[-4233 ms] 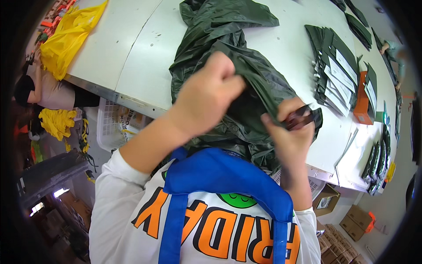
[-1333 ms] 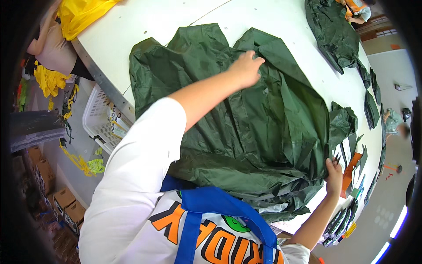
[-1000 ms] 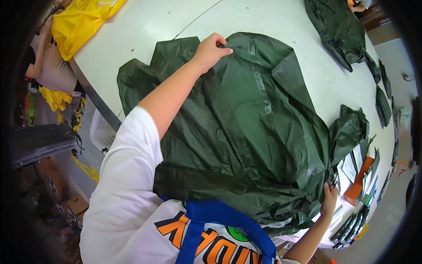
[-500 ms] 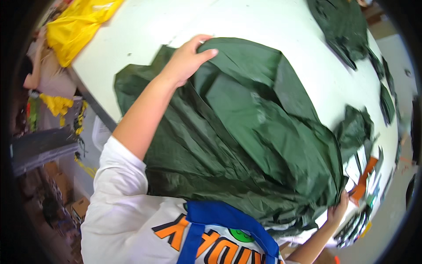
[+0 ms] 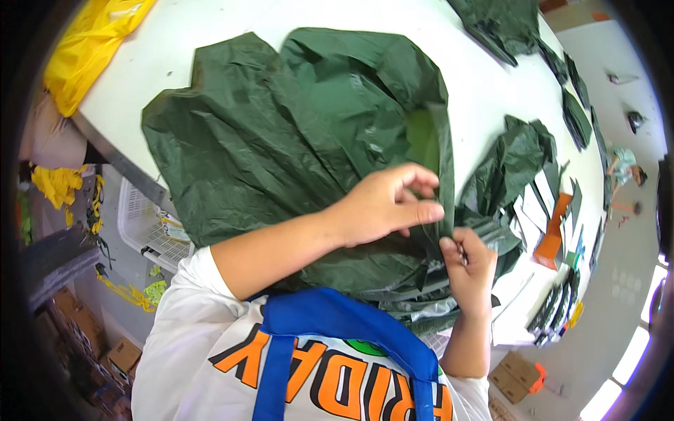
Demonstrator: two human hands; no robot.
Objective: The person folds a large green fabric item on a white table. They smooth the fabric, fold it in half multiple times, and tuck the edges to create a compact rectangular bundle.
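Observation:
Dark green waterproof fabric (image 5: pixel 274 147), wrinkled and partly folded over, spreads across the white table (image 5: pixel 217 17) in front of me. Its exact kind is hard to tell. My left hand (image 5: pixel 386 203) lies over its right part, thumb and fingers apart beside the raised right edge, with nothing seen between them. Close by on the right, my right hand (image 5: pixel 470 270) is closed, thumb against curled fingers, pinching that edge low down. A lighter green patch (image 5: pixel 423 137) shows inside the fold.
More dark green fabric (image 5: pixel 502 161) lies crumpled at the right, beside an orange object (image 5: pixel 554 231) and white papers. Another dark green piece (image 5: pixel 498 24) is at the far right. Yellow plastic (image 5: pixel 91 49) hangs over the left corner. Below the left edge stands a white basket (image 5: pixel 140 221).
My left hand has left the far edge and come down to the right edge. My right hand has moved inward and up, drawing that edge left. The view has shifted too.

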